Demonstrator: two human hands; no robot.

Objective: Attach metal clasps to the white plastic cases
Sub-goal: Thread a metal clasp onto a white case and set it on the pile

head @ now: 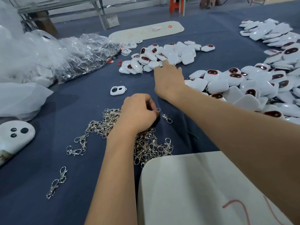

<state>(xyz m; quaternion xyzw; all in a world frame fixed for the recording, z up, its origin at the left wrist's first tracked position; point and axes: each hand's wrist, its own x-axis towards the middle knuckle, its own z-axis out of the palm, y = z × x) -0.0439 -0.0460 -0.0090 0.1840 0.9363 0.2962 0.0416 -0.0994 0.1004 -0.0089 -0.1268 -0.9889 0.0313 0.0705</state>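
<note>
Pinched between the curled fingers of the left hand (138, 111) is a small metal ring (158, 109), held just above the blue cloth (78, 111) that covers the table. Behind and beneath that hand a heap of metal clasps (146, 146) is spread over the cloth, one single clasp (167, 118) lies just right of the ring, and a few loose pairs (56, 181) are scattered towards the near left.

The right hand (168, 78) is stretched forward to the near edge of a small pile of white cases (162, 54), with its fingers bent down onto the cases; whether a case is gripped cannot be told, since the fingertips are hidden by the hand itself. A much larger pile of cases (259, 82), many with dark oval windows rimmed in red, is banked along the right side of the table. One white frame with two holes (117, 90) lies alone on the cloth between the hands and the clear plastic bags (78, 52) at the left.

A pale board (194, 192) with red pen strokes is set at the near edge, under the right forearm, and a second such board (146, 30) lies at the far side. No writing on either can be read. At the left edge a white shell with three dark dots (16, 133) is seen.
</note>
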